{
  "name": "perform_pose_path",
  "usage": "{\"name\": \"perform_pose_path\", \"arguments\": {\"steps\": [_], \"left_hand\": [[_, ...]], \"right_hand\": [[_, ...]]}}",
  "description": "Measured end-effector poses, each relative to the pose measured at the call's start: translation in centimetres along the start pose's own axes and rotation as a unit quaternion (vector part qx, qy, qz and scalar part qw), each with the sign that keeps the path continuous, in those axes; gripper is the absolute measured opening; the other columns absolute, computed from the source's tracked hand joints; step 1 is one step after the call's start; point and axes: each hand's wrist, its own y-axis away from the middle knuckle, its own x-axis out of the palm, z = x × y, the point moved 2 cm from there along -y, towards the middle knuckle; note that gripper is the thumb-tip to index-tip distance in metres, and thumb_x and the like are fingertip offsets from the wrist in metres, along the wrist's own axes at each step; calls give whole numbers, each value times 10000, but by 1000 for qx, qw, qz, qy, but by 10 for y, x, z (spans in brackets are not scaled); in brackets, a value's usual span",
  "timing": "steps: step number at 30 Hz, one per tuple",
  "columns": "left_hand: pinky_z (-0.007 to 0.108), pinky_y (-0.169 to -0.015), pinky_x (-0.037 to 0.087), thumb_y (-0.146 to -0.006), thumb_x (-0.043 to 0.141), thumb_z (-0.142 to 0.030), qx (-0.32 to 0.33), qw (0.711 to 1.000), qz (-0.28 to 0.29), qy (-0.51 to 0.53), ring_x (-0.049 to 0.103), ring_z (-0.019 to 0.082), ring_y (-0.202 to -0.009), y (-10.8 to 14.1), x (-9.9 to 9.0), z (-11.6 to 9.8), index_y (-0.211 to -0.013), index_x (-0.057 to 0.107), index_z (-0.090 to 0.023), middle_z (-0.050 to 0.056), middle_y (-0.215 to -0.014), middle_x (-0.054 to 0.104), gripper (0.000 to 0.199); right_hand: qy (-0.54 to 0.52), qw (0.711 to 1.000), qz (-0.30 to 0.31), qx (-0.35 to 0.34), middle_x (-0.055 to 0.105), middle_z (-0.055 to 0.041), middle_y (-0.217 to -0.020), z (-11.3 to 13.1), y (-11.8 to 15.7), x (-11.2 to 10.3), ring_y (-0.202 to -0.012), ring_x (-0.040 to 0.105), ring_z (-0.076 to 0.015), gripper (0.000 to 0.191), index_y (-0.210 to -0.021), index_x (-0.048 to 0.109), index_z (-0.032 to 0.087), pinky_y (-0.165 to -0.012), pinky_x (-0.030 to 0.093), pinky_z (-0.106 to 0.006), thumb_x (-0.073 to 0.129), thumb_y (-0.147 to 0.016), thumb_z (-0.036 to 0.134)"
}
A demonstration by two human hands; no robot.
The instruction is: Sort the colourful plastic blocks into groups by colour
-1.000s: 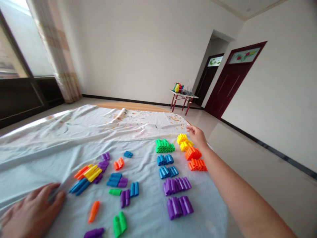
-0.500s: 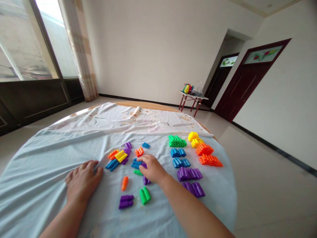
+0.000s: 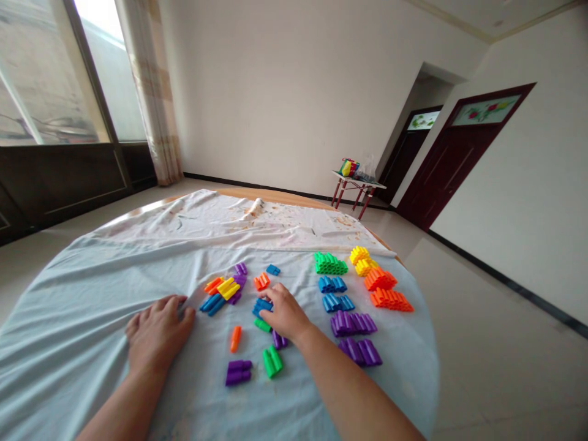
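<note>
Right in there with the right hand (image 3: 265,304), palm down and angled toward ten o'clock, coming in along the right forearm (image 3: 349,380) from five o'clock! Curling thumb and fingers around the near blue pieces (image 3: 261,307), just at the nine o'clock edge of that hand; can't tell whether pinched tight or only touched. Bending gently at the wrist, with knuckles up. And over at nine o'clock from there, resting palm down with the left hand (image 3: 160,327), fingers loosely spread on the pale blue cloth (image 3: 193,386), thumb held out toward one o'clock, pressing on nothing but fabric. Running back from that wrist toward seven o'clock with the left forearm (image 3: 122,404). Now around the right hand: at eight, a single green piece (image 3: 263,325); at six, a purple pair (image 3: 278,339), with a green pair (image 3: 272,362) farther out; near eleven, an orange cluster (image 3: 261,281). Between both hands, toward ten, a mixed cluster (image 3: 227,287) of orange, yellow, blue and purple. Out from one to four o'clock, green, blue, yellow, orange and purple rows (image 3: 353,323), packed side by side.
</note>
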Motion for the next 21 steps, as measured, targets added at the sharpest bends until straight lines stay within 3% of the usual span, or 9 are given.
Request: {"name": "perform_pose_path", "arguments": {"steps": [5, 13, 18, 21], "left_hand": [[493, -1039, 253, -831, 267, -465, 3, 1000, 4, -9, 429, 342, -1190, 1, -1, -2, -1162, 569, -195, 135, -1251, 539, 523], [456, -1032, 251, -822, 230, -493, -9, 999, 5, -35, 432, 318, -1195, -2, 0, -2, -1158, 557, -228, 104, -1270, 537, 539], [412, -1020, 232, -822, 154, -547, 8, 997, -4, -76, 442, 298, -1179, -15, 22, 17, -1145, 514, -258, 90, -1277, 544, 564], [392, -1014, 217, -807, 107, -586, 25, 992, -27, -119, 450, 287, -1165, -28, 43, 34, -1143, 466, -291, 65, -1272, 555, 574]], "right_hand": [[-23, 997, -64, 43, 587, -38, -901, -4, 4, -3, -796, 581, -156, 276, -1008, 641, 199, -776, 489, -285, 616, -734, 175], [70, 996, -37, 30, 667, -54, -896, -3, 10, -17, -884, 600, -195, 203, -966, 663, 201, -830, 455, -306, 612, -783, 273], [85, 994, 36, 60, 665, -55, -856, 2, 9, -12, -863, 611, -228, 350, -946, 674, 198, -814, 473, -336, 731, -650, 375], [27, 998, 20, 45, 637, -49, -906, 6, 11, -8, -871, 600, -207, 449, -1059, 640, 194, -822, 481, -320, 738, -631, 286]]}}
